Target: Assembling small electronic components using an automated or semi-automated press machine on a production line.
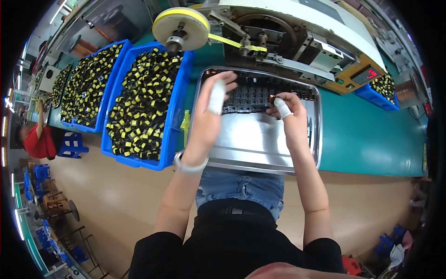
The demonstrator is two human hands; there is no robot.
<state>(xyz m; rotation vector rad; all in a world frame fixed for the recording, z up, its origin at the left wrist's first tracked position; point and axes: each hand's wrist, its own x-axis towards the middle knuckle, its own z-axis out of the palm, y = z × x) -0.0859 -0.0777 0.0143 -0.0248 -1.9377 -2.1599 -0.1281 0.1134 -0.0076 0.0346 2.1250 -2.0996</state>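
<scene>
The right hand (289, 109) is nearly closed, with its fingertips pinching a small dark part with a copper-coloured bit (272, 99), right of the middle in the upper half of the frame. The left hand (214, 104) is spread fairly wide, and no part shows in it. It is over the left side of a shiny silver metal tray (255, 144). Rows of small black parts (248, 95) lie along the tray's upper side.

The pinched part is tiny, so it could slip if the fingertips press on its edge or loosen. It might then drop among the rows and be hard to find. If a hand dips too low, it could bump the rows and make them crooked. The left wrist, with its white band (191, 165), is near the big blue bin, so a fast swing could knock the bin's edge.

There are two hands, one pinched part and one tray. Two big blue plastic bins (175, 125) full of black-and-yellow parts stand at the left, and one small blue plastic bin (378, 98) is at the right. One white-and-yellow machine (344, 74) and one round reel of yellow tape (193, 35) are at the top. All this is on one green table (371, 144). The black parts are too many to count.
</scene>
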